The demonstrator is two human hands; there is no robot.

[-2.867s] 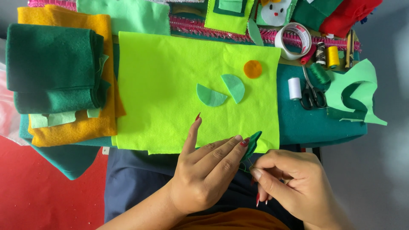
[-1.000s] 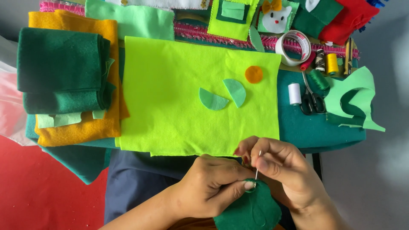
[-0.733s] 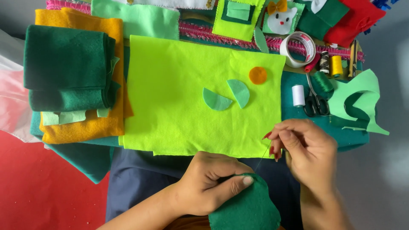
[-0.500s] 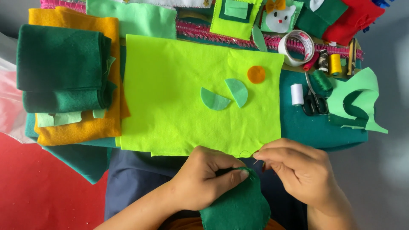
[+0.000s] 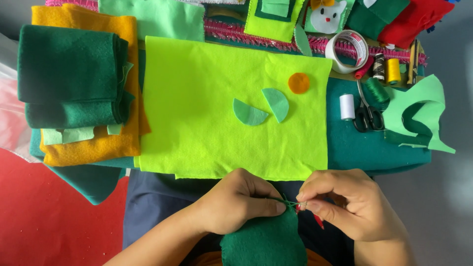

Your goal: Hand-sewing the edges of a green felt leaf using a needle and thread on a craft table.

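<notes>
So the right hand was up by the lime felt sheet less than a second ago; now it's back down, fingers pinched on the needle at the dark green felt piece, which the left hand clamps over the lap. Looks like another stitch going in.
</notes>
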